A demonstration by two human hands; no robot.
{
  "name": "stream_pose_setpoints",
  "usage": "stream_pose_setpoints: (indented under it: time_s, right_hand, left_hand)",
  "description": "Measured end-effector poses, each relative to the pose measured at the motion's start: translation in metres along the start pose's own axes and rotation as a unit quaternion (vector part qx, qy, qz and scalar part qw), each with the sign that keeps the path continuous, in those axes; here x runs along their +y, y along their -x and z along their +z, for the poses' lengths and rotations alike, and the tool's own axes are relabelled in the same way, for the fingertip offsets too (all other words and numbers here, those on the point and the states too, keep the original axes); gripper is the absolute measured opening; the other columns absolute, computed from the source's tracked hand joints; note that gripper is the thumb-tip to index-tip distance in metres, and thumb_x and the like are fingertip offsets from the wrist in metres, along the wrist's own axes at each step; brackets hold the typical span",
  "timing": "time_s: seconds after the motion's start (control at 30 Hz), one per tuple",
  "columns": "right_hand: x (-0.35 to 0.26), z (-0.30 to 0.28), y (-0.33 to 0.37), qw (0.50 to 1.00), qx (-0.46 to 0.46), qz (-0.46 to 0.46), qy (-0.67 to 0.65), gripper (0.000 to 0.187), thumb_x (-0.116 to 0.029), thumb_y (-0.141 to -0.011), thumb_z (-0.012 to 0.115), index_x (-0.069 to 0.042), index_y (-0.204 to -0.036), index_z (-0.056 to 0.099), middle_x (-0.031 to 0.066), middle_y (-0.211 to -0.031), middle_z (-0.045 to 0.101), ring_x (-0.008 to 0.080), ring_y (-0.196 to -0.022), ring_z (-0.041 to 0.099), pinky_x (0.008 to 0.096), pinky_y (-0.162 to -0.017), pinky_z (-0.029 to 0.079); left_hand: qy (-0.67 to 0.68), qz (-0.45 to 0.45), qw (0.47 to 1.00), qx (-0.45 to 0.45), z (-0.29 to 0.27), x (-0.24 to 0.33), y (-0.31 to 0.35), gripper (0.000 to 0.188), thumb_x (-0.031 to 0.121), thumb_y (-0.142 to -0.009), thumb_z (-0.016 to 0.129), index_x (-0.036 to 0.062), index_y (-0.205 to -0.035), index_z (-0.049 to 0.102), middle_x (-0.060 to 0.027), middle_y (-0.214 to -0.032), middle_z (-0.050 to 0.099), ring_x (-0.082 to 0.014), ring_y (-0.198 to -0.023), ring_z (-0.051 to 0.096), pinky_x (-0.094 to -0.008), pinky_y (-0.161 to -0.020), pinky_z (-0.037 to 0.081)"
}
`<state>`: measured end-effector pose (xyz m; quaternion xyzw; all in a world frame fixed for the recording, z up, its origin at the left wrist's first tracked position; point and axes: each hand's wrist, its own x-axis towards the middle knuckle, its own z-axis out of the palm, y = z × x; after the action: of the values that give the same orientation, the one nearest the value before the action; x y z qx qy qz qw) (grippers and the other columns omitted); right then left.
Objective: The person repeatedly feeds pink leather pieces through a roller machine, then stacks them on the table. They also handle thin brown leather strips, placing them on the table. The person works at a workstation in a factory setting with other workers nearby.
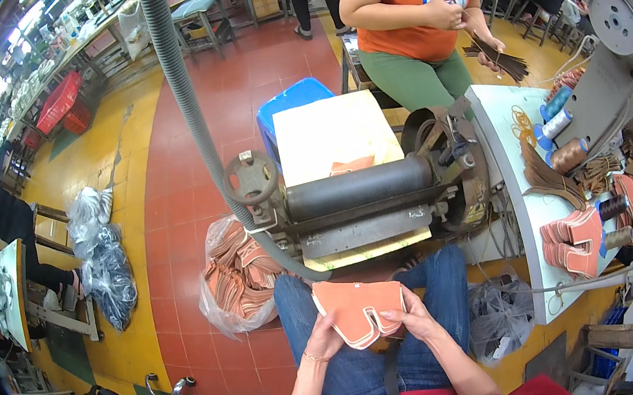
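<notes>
My left hand and my right hand grip a small stack of salmon-coloured shoe upper pieces from its two sides, above my lap. The pieces have pale edges and a narrow slot cut into the side nearest me. Both thumbs lie on top; my other fingers are mostly hidden underneath. Just beyond the stack stands a roller machine with a dark cylinder and a rusty handwheel. Behind the cylinder, one more salmon piece rests on a pale yellow sheet.
Left of my knees sits a clear bag of salmon pieces. A grey hose hangs down to the machine. At right, a white table bears thread spools and stacked pieces. Across from me a co-worker holds brown strips.
</notes>
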<state>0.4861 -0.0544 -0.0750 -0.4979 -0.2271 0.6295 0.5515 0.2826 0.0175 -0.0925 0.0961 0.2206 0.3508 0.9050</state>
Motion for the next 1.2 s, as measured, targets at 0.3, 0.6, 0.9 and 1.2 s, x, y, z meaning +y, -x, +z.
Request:
stream_pose_setpoints:
  time_s: [0.3,0.6,0.9,1.2]
  right_hand:
    - [-0.049,0.016,-0.013,0.949,0.017,-0.076,0.304,0.074,-0.03,-0.077,0.081,-0.002,-0.135,0.045,0.0115,-0.118,0.059,0.0218,-0.115,0.055,0.0357,-0.099,0.045]
    - [-0.075,0.028,-0.027,0.807,0.118,-0.241,0.526,0.038,-0.016,-0.071,0.082,-0.004,-0.105,0.071,0.011,-0.104,0.064,0.0265,-0.095,0.06,0.034,-0.08,0.051]
    - [-0.083,0.031,-0.023,0.829,0.131,-0.197,0.506,0.017,-0.014,-0.082,0.073,-0.001,-0.092,0.068,0.0101,-0.083,0.064,0.0256,-0.072,0.062,0.0342,-0.063,0.05]
    - [-0.047,-0.004,-0.041,0.972,0.212,-0.019,0.102,0.018,-0.016,-0.094,0.063,-0.001,-0.103,0.059,0.0026,-0.085,0.067,0.0025,-0.063,0.057,0.0179,-0.049,0.044]
  left_hand:
    - [0.018,-0.047,0.999,0.022,-0.011,-0.014,-0.006,0.071,0.026,-0.086,0.07,0.0,-0.141,0.034,-0.015,-0.137,0.048,-0.0268,-0.127,0.05,-0.0426,-0.107,0.043]
    - [-0.025,-0.049,0.998,0.021,-0.018,-0.005,-0.015,0.072,0.027,-0.088,0.068,-0.0002,-0.143,0.03,-0.0144,-0.138,0.047,-0.0256,-0.127,0.05,-0.0407,-0.105,0.044]
    - [0.004,-0.053,0.996,0.073,-0.026,-0.012,-0.021,0.087,0.058,-0.085,0.058,0.0054,-0.147,0.026,-0.0114,-0.146,0.04,-0.0264,-0.133,0.043,-0.0455,-0.109,0.04]
    - [0.055,0.016,0.996,0.071,-0.016,-0.001,-0.04,0.07,0.041,-0.091,0.063,0.0046,-0.143,0.033,-0.011,-0.142,0.045,-0.0256,-0.13,0.046,-0.0441,-0.109,0.038]
